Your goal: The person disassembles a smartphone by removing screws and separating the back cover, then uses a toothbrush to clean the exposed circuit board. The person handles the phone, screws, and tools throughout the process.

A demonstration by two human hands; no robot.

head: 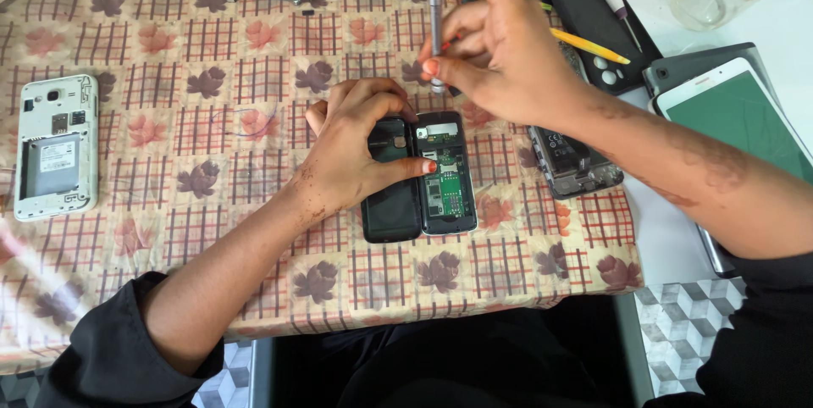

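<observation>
- Fingertips of the right hand pinch a small screwdriver upright, tip just above the opened phone, to bear straight down.
- Left hand clamps phone and loose back cover flat against the patterned cloth.
- Bare cloth lies leftward before the white phone; rightward, parts crowd close.

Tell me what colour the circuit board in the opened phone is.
Green, on the circuit board of the opened phone, seen from the head view.
</observation>
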